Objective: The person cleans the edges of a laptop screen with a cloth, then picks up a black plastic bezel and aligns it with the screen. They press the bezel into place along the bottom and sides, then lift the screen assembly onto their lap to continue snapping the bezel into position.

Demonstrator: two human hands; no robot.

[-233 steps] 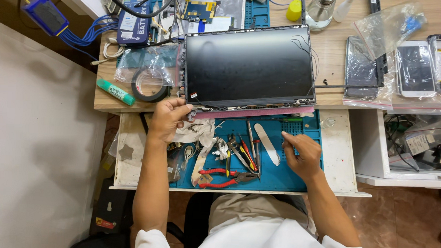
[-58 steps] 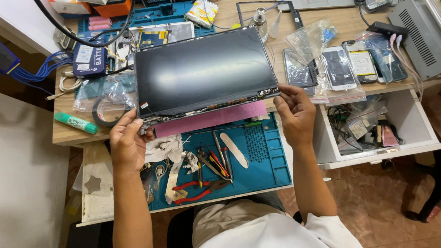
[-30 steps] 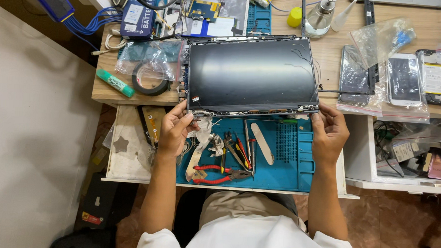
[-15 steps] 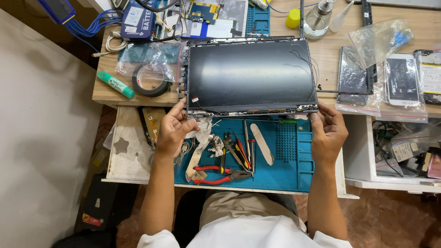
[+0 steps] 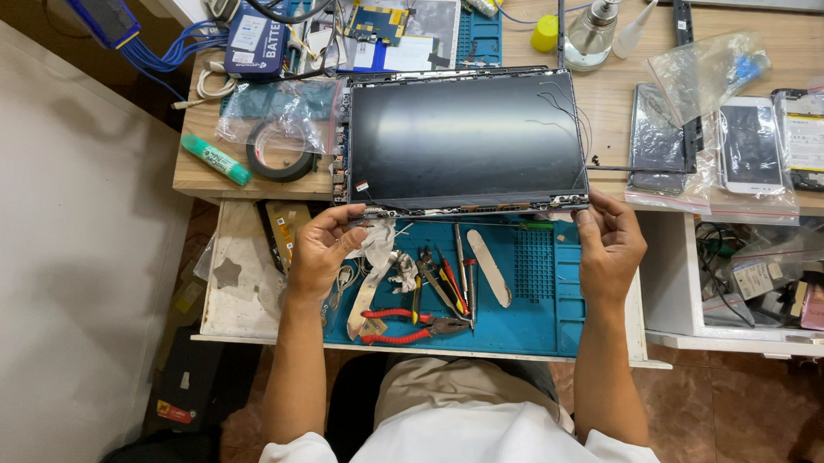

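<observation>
Head view, nearest first: red-handled pliers and a pale pry tool are lying on the blue work mat. Beyond them, left hand and right hand are each closing fingers on a near corner of the laptop screen panel, which is resting across the wooden bench. Panel is likely light, thin, stiff and fragile; edges and corners are looking like the safest hold.

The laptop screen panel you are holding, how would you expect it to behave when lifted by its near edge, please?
The laptop screen panel looks thin and wide, so it probably flexes. Its glossy face suggests glass, likely fragile. Thin wires trail over its right side and may snag; the left hand and right hand grip opposite corners.
</observation>
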